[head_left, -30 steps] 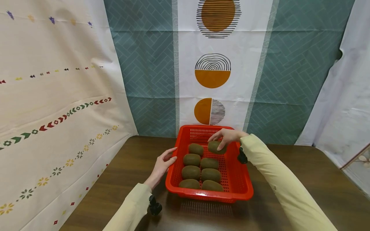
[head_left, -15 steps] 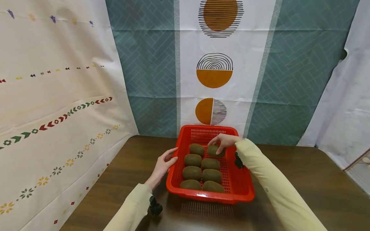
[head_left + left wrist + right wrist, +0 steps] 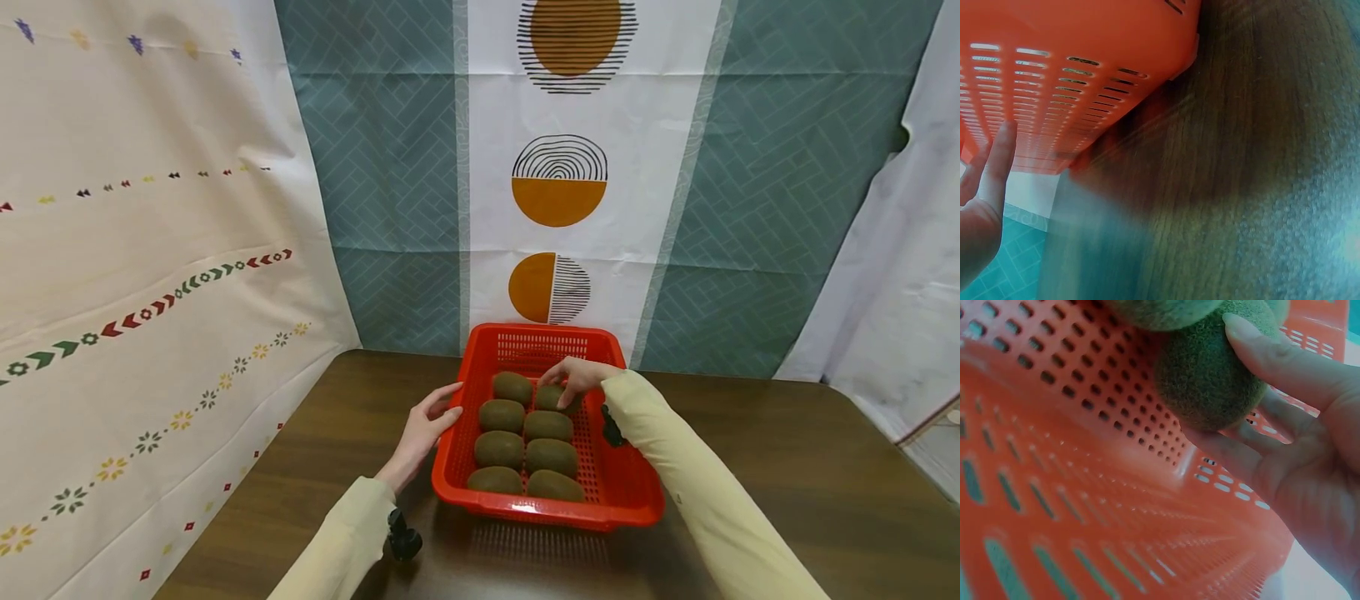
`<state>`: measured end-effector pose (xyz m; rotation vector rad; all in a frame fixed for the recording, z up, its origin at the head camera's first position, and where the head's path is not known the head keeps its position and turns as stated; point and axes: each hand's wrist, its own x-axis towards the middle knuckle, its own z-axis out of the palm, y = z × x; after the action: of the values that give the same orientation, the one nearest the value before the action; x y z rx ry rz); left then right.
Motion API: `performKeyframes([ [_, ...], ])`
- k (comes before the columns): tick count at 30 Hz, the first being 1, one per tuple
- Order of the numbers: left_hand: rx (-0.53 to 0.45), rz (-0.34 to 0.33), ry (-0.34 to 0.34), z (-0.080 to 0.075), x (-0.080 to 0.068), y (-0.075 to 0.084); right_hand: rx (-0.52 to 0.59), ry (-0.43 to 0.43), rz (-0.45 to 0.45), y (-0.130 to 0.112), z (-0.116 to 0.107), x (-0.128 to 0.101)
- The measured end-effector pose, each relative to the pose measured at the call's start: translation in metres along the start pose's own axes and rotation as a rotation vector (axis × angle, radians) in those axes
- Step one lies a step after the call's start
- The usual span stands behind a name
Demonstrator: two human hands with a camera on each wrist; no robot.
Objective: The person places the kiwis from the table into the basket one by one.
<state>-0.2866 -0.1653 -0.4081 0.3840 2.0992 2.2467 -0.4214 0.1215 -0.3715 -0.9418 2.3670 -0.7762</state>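
While my right hand (image 3: pixel 579 377) curled around the far-right kiwi (image 3: pixel 553 397) — thumb and fingers on it, low in the red basket (image 3: pixel 622 487) — my left hand (image 3: pixel 422 429) lay open, straight fingers against the basket's left wall; seven more kiwis (image 3: pixel 525 442) sat in two rows on the brown table (image 3: pixel 787 467).

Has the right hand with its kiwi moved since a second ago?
Yes. The right hand has brought the kiwi down and nearer, from by the red basket's far wall into line behind the right column of kiwis.

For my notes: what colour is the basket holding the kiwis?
Red basket, clearest in the head view.
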Motion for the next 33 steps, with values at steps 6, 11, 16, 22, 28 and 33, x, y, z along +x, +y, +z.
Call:
performKeyframes([
  [6, 0.007, -0.004, 0.0, 0.0, -0.002, 0.0, 0.011, -0.03, 0.011, 0.003, 0.006, 0.0],
  [11, 0.014, -0.004, 0.005, -0.001, -0.002, 0.001, 0.06, -0.05, 0.045, 0.002, 0.008, 0.002],
  [16, 0.014, -0.003, 0.01, -0.002, -0.002, 0.001, 0.072, -0.032, 0.074, 0.002, 0.011, 0.005],
  [22, 0.014, -0.002, 0.014, 0.0, -0.002, -0.001, 0.02, 0.032, 0.017, 0.004, 0.011, 0.005],
  [28, 0.017, -0.006, 0.005, -0.002, 0.0, -0.001, -0.006, 0.083, -0.025, 0.002, 0.01, 0.005],
  [33, 0.042, -0.022, 0.012, -0.004, 0.0, 0.0, 0.008, 0.153, -0.083, -0.01, 0.007, 0.005],
])
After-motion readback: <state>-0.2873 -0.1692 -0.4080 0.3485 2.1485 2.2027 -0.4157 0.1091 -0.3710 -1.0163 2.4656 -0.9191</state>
